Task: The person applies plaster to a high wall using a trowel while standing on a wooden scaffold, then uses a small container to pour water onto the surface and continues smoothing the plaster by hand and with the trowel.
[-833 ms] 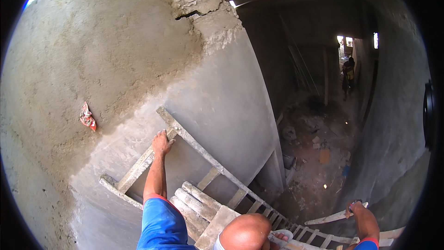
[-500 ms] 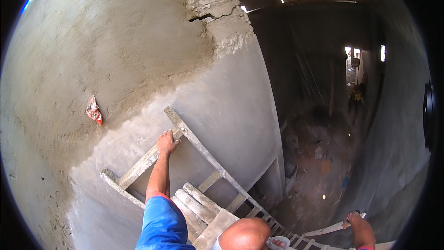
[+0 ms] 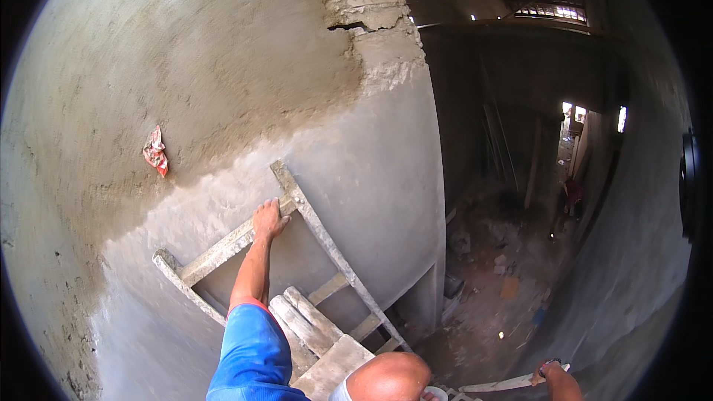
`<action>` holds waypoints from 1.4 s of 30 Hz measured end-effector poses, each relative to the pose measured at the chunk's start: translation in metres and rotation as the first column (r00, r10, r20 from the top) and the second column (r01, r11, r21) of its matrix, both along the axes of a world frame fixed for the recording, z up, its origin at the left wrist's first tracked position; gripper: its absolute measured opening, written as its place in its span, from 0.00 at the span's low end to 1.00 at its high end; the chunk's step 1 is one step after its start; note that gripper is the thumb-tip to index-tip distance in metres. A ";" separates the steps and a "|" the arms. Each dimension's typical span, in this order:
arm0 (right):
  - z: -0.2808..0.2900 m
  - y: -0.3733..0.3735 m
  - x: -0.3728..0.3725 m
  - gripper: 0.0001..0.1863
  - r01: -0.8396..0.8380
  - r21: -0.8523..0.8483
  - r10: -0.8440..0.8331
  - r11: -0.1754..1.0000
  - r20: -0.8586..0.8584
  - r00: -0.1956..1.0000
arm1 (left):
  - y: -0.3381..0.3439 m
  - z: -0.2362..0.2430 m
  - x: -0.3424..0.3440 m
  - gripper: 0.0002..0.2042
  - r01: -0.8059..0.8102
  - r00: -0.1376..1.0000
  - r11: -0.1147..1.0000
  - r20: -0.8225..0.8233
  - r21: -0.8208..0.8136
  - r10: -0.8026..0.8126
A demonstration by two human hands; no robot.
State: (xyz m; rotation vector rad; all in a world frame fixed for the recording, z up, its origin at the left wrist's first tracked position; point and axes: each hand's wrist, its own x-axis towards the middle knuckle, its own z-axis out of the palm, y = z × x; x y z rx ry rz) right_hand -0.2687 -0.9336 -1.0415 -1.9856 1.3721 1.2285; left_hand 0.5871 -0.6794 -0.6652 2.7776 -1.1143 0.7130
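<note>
My left hand [image 3: 270, 220] is wrapped around the top rung [image 3: 220, 251] of a mortar-stained wooden ladder [image 3: 327, 241], close to its right rail. The ladder leans on a partly plastered wall [image 3: 356, 178]. At the lower right, my right hand [image 3: 551, 373] closes on a pale wooden strip [image 3: 497, 385] that slants toward the ladder's foot. Something dark sits at that hand, too small to make out. My bent knee [image 3: 390, 377] covers part of the ladder. Beside the knee, the edge of a white rounded thing [image 3: 438, 393] shows, mostly cut off.
Rough wooden boards [image 3: 308, 323] lie across the ladder in front of me. A red and white crumpled wrapper [image 3: 155, 151] sticks to the wall's upper, browner part. Far below is a dim floor [image 3: 475, 334] strewn with debris. A dark wall [image 3: 624, 267] rises on the right.
The view has shifted slightly. My left hand stays on the rung. My right hand and the wooden strip now appear lower and farther left, and fewer of the lower rungs show.
</note>
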 end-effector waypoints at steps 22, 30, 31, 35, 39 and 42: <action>0.387 0.196 0.098 0.23 0.696 0.434 -0.620 0.572 0.784 0.020 | 0.010 0.008 -0.006 0.30 -0.041 0.999 0.999 -0.023 0.011 0.041; 0.384 0.201 0.094 0.22 0.681 0.360 -0.558 0.637 0.826 0.085 | 0.008 0.007 -0.006 0.30 -0.020 1.000 1.000 -0.007 -0.008 0.019; 0.384 0.201 0.094 0.22 0.681 0.354 -0.554 0.641 0.827 0.092 | 0.007 0.008 -0.006 0.30 -0.019 1.000 1.000 -0.008 -0.010 0.018; 0.383 0.200 0.093 0.22 0.678 0.338 -0.548 0.653 0.828 0.115 | 0.004 0.010 -0.010 0.31 -0.057 0.998 0.998 -0.040 0.021 0.057; 0.384 0.198 0.096 0.22 0.667 0.316 -0.531 0.675 0.835 0.141 | 0.009 0.013 -0.010 0.34 -0.070 0.997 0.997 -0.043 0.023 0.071; 0.383 0.194 0.096 0.22 0.661 0.306 -0.527 0.685 0.834 0.160 | 0.008 0.011 -0.010 0.30 -0.047 0.999 0.999 -0.013 -0.005 0.047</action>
